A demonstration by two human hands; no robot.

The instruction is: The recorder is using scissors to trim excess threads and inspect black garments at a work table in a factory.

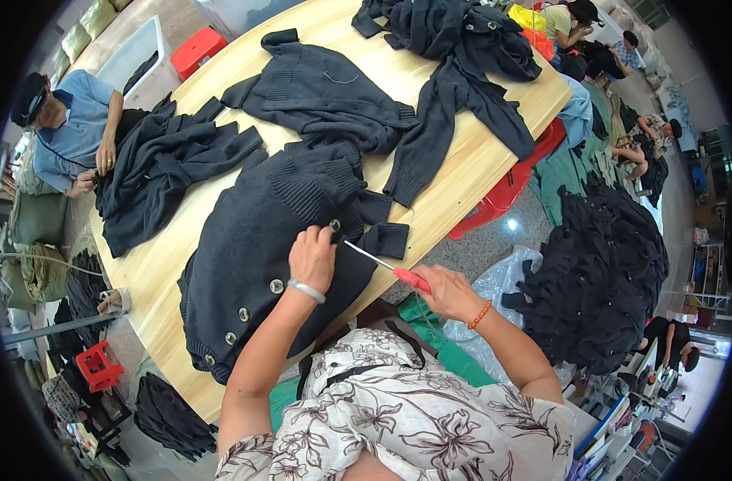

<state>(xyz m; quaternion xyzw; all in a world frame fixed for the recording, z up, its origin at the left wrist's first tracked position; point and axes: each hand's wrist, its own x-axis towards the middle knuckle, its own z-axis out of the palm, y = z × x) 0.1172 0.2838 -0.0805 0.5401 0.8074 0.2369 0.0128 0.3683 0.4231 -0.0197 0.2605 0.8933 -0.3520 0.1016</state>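
Note:
A dark knit cardigan lies bunched on the table in front of me, with several shiny round buttons along its near edge. My left hand pinches the cardigan's edge beside the topmost button. In my right hand is a red-handled tool with a long, thin metal shaft, its fingers wrapped round the handle. The shaft points up and left, and its tip is close to the knit by my left fingers. Whether the tip touches the knit, and its exact shape, I cannot tell.
The wooden table holds more dark knitwear, with another pile at the far right. A co-worker in blue handles a dark garment at the left. A large dark garment heap stands right, near red stools.

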